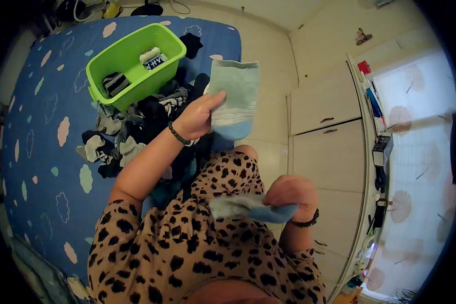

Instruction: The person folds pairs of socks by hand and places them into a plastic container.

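My left hand [201, 114] holds a flat sock [234, 96], pale green above, white-ribbed in the middle and light blue at its lower end. Its thumb lies on the front of the fabric; the other fingers are hidden behind. Lower and to the right, my right hand [293, 195], somewhat blurred, grips a second grey and blue sock [271, 213] that hangs sideways in front of my lap. Beside my left forearm lies a heap of dark, grey and striped socks [129, 147] on the blue bed cover.
A green tub [131, 63] on the bed [50, 126] holds a striped rolled sock [115, 83] and a white and blue bundle [153, 58]. Pale cabinets [327, 157] stand to the right, beside a cluttered ledge and a patterned curtain [415, 152].
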Motion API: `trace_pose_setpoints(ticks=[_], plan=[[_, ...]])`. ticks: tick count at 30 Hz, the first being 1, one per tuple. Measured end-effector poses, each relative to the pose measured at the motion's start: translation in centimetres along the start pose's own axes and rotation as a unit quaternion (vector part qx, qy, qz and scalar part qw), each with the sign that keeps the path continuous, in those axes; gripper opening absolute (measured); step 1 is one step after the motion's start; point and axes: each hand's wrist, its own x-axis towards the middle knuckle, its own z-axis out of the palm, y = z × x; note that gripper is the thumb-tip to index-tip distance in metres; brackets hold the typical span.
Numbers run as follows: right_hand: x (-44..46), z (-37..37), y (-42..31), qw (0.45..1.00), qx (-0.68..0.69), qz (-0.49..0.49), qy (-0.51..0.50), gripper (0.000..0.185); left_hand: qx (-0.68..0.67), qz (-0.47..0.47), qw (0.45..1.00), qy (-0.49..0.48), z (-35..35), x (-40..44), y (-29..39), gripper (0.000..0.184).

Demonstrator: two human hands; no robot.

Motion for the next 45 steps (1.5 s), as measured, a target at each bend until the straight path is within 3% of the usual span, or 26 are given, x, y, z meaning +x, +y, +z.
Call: trace_pose_setpoints(ticks=[1, 5, 8, 9, 11, 12, 14, 15, 17, 21, 23, 24, 25, 28, 32, 33, 34, 35, 37, 38, 39, 41, 44, 45], plan=[[-0.2, -0.2, -0.2, 0.999, -0.005, 0.044, 0.016, 0.008, 0.001, -0.002, 1.000, -0.002, 0.3, -0.1, 0.1, 0.041], [1.6, -1.5, 1.4, 0.999, -0.039, 0.032, -0.003, 0.008, 0.033, -0.008, 0.999, 0.034, 0.2, 0.0, 0.1, 0.040], [2.1, -1.8, 3.1, 0.984, -0.093, 0.147, 0.019, 0.016, 0.013, -0.025, 0.998, 0.060, -0.3, -0.8, -0.7, 0.040], [1.7, -2.1, 4.0, 0.985, -0.098, 0.142, 0.019, 0.016, 0.001, -0.024, 0.997, 0.071, -0.6, -0.6, -0.6, 0.040], [0.3, -2.2, 5.6, 0.968, 0.049, 0.204, 0.138, 0.016, -0.005, -0.010, 0.998, 0.065, -1.8, -1.1, -1.1, 0.043], [0.1, -2.1, 6.2, 0.968, 0.049, 0.203, 0.138, 0.016, -0.039, -0.013, 0.997, 0.065, -2.1, -1.6, -1.2, 0.044], [0.2, -1.7, 7.0, 0.942, 0.161, 0.173, 0.238, 0.016, -0.068, -0.016, 0.996, 0.063, -2.5, -2.3, -1.6, 0.046], [0.4, -1.5, 6.9, 0.942, 0.161, 0.170, 0.239, 0.016, -0.081, -0.040, 0.991, 0.096, -2.6, -2.6, -2.0, 0.048], [0.8, -1.1, 6.6, 0.908, 0.292, 0.165, 0.252, 0.017, -0.094, -0.064, 0.985, 0.130, -3.8, -2.9, -3.3, 0.049], [0.0, -0.8, 8.7, 0.904, 0.349, 0.112, 0.220, 0.021, -0.171, -0.136, 0.971, 0.095, -6.0, -3.4, -6.5, 0.054], [-0.2, -0.7, 10.6, 0.897, 0.356, 0.171, 0.195, 0.020, -0.198, -0.165, 0.965, 0.045, -4.2, -4.0, -7.5, 0.056], [0.4, -0.2, 10.9, 0.893, 0.335, 0.217, 0.207, 0.019, -0.232, -0.154, 0.960, -0.014, -3.0, -4.7, -7.4, 0.056], [1.0, 0.4, 11.2, 0.886, 0.316, 0.262, 0.217, 0.019, -0.233, -0.155, 0.960, -0.013, -2.6, -5.2, -8.0, 0.056], [1.4, 2.5, 13.4, 0.853, 0.313, 0.292, 0.300, 0.020, -0.148, -0.176, 0.972, -0.039, -1.8, -6.5, -9.0, 0.049], [0.8, 3.2, 14.8, 0.865, 0.278, 0.319, 0.268, 0.023, -0.067, -0.196, 0.978, 0.011, -1.0, -6.7, -8.7, 0.042], [1.1, 3.7, 14.2, 0.917, 0.088, 0.289, 0.262, 0.028, -0.083, -0.200, 0.976, 0.018, -1.5, -6.6, -8.9, 0.039], [1.4, 3.9, 13.4, 0.931, -0.106, 0.248, 0.244, 0.034, -0.099, -0.204, 0.974, 0.025, -1.9, -6.6, -9.1, 0.037], [1.3, 3.6, 12.4, 0.932, -0.105, 0.247, 0.245, 0.034, -0.098, -0.204, 0.974, 0.026, -2.1, -6.5, -9.2, 0.037], [0.7, 3.1, 9.6, 0.976, -0.122, 0.087, 0.155, 0.043, -0.154, -0.182, 0.970, 0.057, -2.3, -6.3, -9.1, 0.039], [0.5, 3.3, 7.9, 0.977, -0.120, 0.089, 0.154, 0.043, -0.156, -0.182, 0.969, 0.061, -2.3, -6.4, -8.9, 0.039], [0.3, 3.4, 6.3, 0.973, -0.215, 0.080, 0.035, 0.041, -0.150, -0.168, 0.972, 0.073, -2.1, -6.4, -8.6, 0.040], [-0.3, 3.5, 6.1, 0.946, -0.307, 0.072, -0.080, 0.039, -0.142, -0.159, 0.973, 0.083, -1.8, -6.3, -8.2, 0.041], [-2.1, 2.4, 9.5, 0.950, -0.287, 0.071, -0.102, 0.034, -0.041, -0.139, 0.984, 0.102, -1.3, -5.8, -8.3, 0.043], [-2.3, 1.9, 9.9, 0.966, -0.190, 0.172, -0.010, 0.035, -0.002, -0.138, 0.986, 0.099, -1.3, -6.0, -8.3, 0.044]])
